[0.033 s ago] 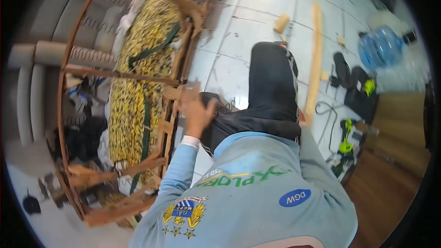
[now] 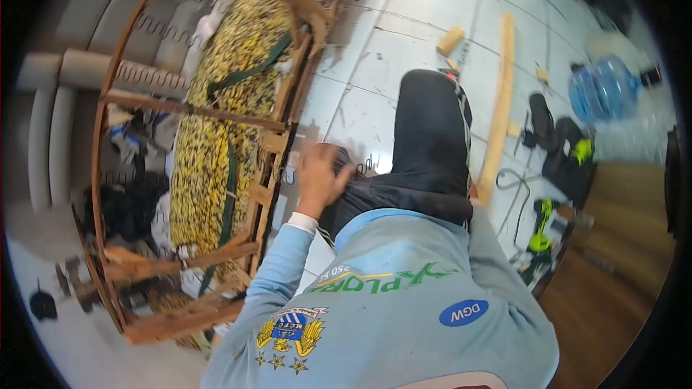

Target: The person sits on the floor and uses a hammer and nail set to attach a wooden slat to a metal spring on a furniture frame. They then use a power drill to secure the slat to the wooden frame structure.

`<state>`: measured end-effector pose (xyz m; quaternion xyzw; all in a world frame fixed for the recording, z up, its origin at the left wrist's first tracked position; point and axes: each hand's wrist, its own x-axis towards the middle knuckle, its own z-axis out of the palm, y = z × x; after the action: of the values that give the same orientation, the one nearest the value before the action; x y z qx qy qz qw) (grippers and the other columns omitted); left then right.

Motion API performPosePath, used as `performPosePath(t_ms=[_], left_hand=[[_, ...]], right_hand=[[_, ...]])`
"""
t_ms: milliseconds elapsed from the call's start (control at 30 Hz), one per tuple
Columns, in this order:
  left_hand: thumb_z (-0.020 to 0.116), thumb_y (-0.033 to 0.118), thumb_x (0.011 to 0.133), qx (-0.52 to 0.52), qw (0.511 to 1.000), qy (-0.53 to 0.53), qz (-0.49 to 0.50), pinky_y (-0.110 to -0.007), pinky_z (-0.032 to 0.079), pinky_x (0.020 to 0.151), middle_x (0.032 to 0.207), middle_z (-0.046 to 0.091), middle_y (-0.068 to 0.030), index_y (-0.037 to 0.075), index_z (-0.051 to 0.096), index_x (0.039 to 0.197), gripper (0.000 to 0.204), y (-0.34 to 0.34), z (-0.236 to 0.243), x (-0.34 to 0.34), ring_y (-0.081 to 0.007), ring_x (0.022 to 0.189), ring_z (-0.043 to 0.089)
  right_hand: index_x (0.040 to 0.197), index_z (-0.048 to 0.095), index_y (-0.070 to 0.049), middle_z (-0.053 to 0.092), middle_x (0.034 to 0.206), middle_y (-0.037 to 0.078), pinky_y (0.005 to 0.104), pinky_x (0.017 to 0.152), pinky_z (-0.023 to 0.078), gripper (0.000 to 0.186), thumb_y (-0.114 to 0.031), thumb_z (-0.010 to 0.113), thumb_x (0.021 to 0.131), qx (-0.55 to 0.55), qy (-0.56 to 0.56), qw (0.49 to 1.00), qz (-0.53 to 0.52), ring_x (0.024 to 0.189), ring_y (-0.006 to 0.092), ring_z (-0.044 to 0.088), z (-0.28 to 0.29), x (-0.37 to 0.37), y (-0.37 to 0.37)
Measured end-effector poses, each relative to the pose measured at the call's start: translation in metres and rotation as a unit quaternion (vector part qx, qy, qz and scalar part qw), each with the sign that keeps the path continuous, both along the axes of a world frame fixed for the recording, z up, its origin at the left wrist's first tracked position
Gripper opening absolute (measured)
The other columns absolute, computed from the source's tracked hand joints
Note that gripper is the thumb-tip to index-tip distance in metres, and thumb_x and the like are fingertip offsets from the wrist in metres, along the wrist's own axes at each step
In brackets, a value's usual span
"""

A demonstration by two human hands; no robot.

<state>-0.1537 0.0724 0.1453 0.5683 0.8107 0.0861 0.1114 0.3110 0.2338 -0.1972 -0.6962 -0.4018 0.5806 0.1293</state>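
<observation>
My left hand (image 2: 322, 181) rests at my bent left knee, its thumb apart from the fingers and nothing seen in it. Close by on the tiles lie dark bent wire springs (image 2: 369, 165). To the left of that hand stands a wooden sofa frame (image 2: 261, 193), with yellow-and-black woven material (image 2: 202, 187) and dark green straps (image 2: 229, 180) inside it. Only a sliver of my right hand (image 2: 473, 193) shows past my right thigh, beside the lower end of a long wooden strip (image 2: 497, 130). Its fingers are hidden, so any hold on the strip cannot be made out.
A short wood block (image 2: 450, 41) lies ahead on the white tiles. At the right are a blue water jug (image 2: 604, 90), a black bag (image 2: 566, 155), a green-and-black power drill (image 2: 540, 227) and a looped cable (image 2: 513, 180). Grey sofa cushions (image 2: 61, 130) stand at far left.
My left hand has come away from the sofa frame's edge, moving right and slightly down to my knee. The whole view has shifted a little.
</observation>
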Motion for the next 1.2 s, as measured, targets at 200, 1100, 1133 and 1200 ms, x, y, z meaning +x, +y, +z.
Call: performPosePath(t_ms=[200, 1100, 1133, 1200], left_hand=[[0.072, 0.063, 0.089, -0.116, 0.99, 0.044, -0.066, -0.05, 0.05, 0.08, 0.084, 0.075, -0.0152, 0.014, 0.072, 0.109, 0.053, -0.004, -0.018, -0.007, -0.0379, 0.081, 0.071], [0.066, 0.056, 0.095, -0.203, 0.971, 0.006, 0.124, -0.048, 0.057, 0.07, 0.075, 0.074, -0.0111, 0.014, 0.079, 0.086, 0.045, -0.047, 0.106, -0.04, -0.0374, 0.074, 0.072], [0.065, 0.058, 0.096, -0.191, 0.973, -0.019, 0.131, -0.048, 0.058, 0.071, 0.076, 0.074, -0.0107, 0.013, 0.079, 0.093, 0.047, -0.033, 0.109, -0.041, -0.0377, 0.075, 0.073], [0.065, 0.056, 0.098, -0.163, 0.974, -0.077, 0.137, -0.048, 0.058, 0.077, 0.091, 0.076, -0.0127, 0.012, 0.078, 0.098, 0.046, -0.042, 0.094, -0.048, -0.0363, 0.086, 0.074]], right_hand=[[0.119, 0.069, -0.003, 0.074, 0.115, 0.025, 0.0484, 0.095, 0.054, 0.031, -0.024, 0.059, 0.098, 0.087, 0.028, 0.971, 0.219, 0.109, 0.0439, 0.07, 0.014, -0.046, 0.012], [0.121, 0.07, -0.001, 0.075, 0.113, 0.025, 0.054, 0.094, 0.053, 0.048, -0.04, 0.062, 0.095, 0.211, -0.092, 0.917, 0.324, 0.109, 0.0448, 0.071, 0.107, -0.168, 0.27], [0.12, 0.07, 0.0, 0.075, 0.113, 0.026, 0.0541, 0.093, 0.052, 0.049, -0.041, 0.061, 0.095, 0.233, -0.037, 0.914, 0.332, 0.11, 0.0454, 0.071, 0.095, -0.176, 0.278], [0.12, 0.071, 0.0, 0.075, 0.111, 0.027, 0.0534, 0.093, 0.052, 0.049, -0.042, 0.057, 0.098, 0.208, -0.003, 0.915, 0.346, 0.11, 0.0458, 0.07, 0.087, -0.188, 0.282]])
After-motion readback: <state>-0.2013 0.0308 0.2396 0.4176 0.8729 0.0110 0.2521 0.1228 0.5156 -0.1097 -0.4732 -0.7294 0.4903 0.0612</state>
